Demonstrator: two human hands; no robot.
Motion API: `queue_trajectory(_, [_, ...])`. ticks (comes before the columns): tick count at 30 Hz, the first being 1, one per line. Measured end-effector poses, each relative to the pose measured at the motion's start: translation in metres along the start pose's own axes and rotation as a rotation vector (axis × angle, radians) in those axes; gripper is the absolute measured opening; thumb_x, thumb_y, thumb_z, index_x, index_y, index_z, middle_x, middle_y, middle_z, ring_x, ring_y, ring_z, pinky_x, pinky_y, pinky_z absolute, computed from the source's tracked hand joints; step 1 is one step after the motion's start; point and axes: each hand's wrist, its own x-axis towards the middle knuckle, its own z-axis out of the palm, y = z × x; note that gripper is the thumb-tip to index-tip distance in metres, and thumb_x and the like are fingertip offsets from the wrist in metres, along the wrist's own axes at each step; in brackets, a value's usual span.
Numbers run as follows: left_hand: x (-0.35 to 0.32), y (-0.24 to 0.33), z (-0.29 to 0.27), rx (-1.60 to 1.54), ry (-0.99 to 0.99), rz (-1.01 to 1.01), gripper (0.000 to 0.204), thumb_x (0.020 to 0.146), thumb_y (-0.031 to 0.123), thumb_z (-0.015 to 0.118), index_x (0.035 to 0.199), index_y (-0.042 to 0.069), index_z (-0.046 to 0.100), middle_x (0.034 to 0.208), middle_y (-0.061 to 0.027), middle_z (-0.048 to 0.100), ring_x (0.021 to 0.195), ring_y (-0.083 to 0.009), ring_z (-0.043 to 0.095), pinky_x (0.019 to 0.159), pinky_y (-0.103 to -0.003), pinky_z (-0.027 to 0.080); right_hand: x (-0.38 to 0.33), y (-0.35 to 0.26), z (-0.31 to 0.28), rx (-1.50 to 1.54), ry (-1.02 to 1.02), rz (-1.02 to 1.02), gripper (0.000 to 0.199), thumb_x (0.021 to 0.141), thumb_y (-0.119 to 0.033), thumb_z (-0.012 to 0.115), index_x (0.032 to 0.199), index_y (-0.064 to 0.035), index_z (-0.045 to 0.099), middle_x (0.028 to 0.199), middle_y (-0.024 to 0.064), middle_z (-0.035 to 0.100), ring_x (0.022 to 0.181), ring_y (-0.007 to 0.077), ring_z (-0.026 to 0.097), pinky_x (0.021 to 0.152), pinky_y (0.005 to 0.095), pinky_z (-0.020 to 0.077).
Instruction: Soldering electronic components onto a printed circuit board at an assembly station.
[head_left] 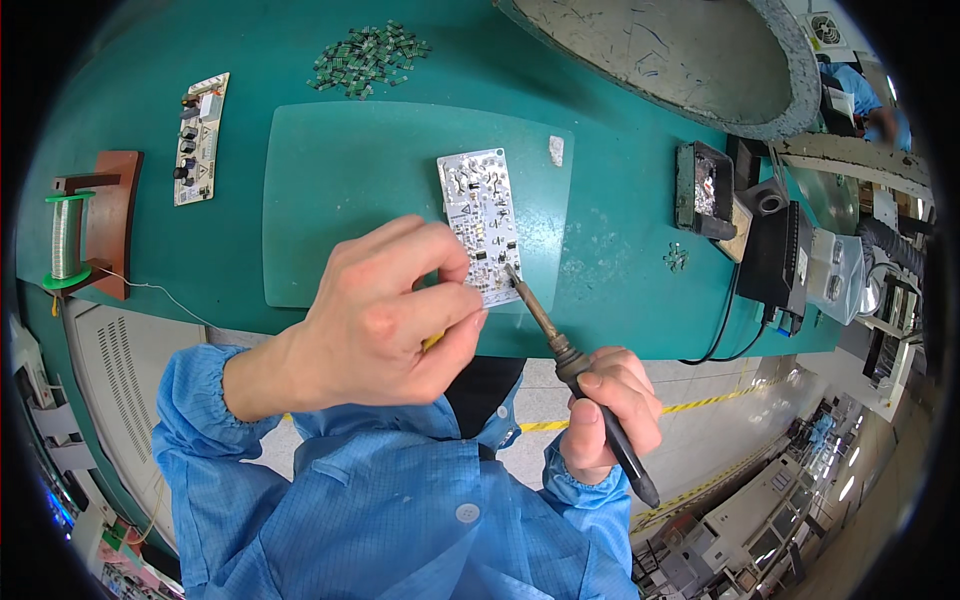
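While the white circuit board [482, 223] lies on the green mat [340, 200], the right hand [612, 410] grips a soldering iron [575, 365], tip touching the board's near edge. Beside that edge, the left hand [385, 320] is pinched narrow; its contents cannot be told.

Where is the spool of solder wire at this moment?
In the head view, the spool of solder wire stands at the far left of the green table, on a brown holder.

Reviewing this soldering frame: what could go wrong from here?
1. The soldering iron tip sits close beside the left hand fingertips on the white circuit board; a slip might burn them.
2. The board overhangs the green mat edge and looks unclamped, so it may shift under the tip.
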Motion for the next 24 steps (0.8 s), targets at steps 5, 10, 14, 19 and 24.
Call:
queue_trajectory(5, [0.019,-0.003,-0.02,0.075,-0.044,0.115,0.026,0.06,-0.003,0.074,0.062,0.004,0.049,0.08,-0.009,0.058,0.068,-0.027,0.055,0.054,-0.035,0.041,-0.002,0.0,-0.005,-0.019,0.045,-0.005,0.024,0.091,-0.022,0.063,0.091,0.0012,0.058,0.056,0.0055,0.051,0.054,0.0186,0.046,0.057,0.0367,0.0435])
queue_trajectory(10, [0.045,-0.012,-0.02,0.312,-0.213,0.191,0.034,0.061,0.0,0.076,0.093,0.005,0.065,0.107,-0.0097,0.06,0.098,-0.0308,0.056,0.079,-0.042,0.048,-0.003,-0.001,-0.009,0.007,0.069,0.024,0.026,0.092,-0.025,0.062,0.091,0.0009,0.058,0.055,0.0046,0.05,0.054,0.0174,0.046,0.057,0.0363,0.0425])
queue_trajectory(14, [0.051,-0.013,-0.024,0.276,-0.408,0.187,0.054,0.06,0.005,0.081,0.112,0.007,0.065,0.112,-0.009,0.058,0.107,-0.0316,0.054,0.088,-0.043,0.046,-0.002,-0.004,-0.009,0.004,0.063,0.021,0.026,0.092,-0.025,0.061,0.092,0.0009,0.058,0.055,0.0047,0.05,0.054,0.0176,0.046,0.057,0.0366,0.0423])
queue_trajectory(19, [0.043,-0.013,-0.021,0.248,-0.448,0.142,0.057,0.058,0.007,0.083,0.112,0.005,0.065,0.108,-0.0106,0.058,0.104,-0.0314,0.055,0.087,-0.043,0.046,-0.002,0.001,-0.009,-0.002,0.044,0.01,0.025,0.092,-0.024,0.061,0.093,0.0009,0.058,0.054,0.0046,0.05,0.053,0.018,0.046,0.056,0.0368,0.0422])
queue_trajectory(24, [0.041,-0.015,-0.02,0.273,-0.343,0.057,0.055,0.057,0.01,0.084,0.108,0.0,0.064,0.103,-0.012,0.058,0.094,-0.0299,0.057,0.083,-0.04,0.046,0.001,0.004,-0.008,0.004,0.023,0.017,0.024,0.093,-0.024,0.061,0.097,0.0002,0.059,0.055,0.0047,0.053,0.053,0.0178,0.048,0.058,0.0367,0.0433])
